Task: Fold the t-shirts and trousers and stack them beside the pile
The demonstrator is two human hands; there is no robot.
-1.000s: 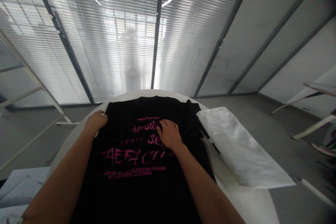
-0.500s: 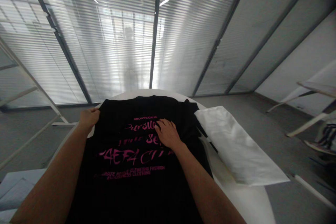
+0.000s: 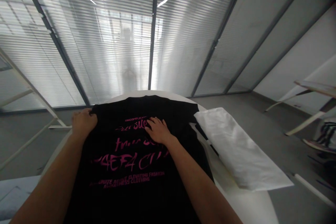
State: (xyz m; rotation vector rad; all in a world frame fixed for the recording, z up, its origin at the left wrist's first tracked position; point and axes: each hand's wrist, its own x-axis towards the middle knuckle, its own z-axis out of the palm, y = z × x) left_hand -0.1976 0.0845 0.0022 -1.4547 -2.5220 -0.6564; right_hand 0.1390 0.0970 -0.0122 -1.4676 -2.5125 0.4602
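Note:
A black T-shirt [image 3: 126,168] with pink lettering lies spread on a white round table [image 3: 244,206]. My left hand [image 3: 84,123] sits at the shirt's upper left edge, fingers curled over the fabric. My right hand [image 3: 157,130] presses flat on the shirt's print near the top, fingers spread. A folded white cloth [image 3: 237,150] lies to the right of the shirt, overlapping its right side. My forearms cover part of the shirt's lower area.
Glass partitions with white blinds [image 3: 105,49] stand beyond the table, above a grey floor [image 3: 262,112]. A pale ladder-like frame [image 3: 28,101] stands at the left. A table on thin legs [image 3: 315,89] and a striped item [image 3: 325,134] are at the right.
Both hands have moved left, and the shirt has slid left under them across the table. The white cloth has stayed in place. The view has turned slightly.

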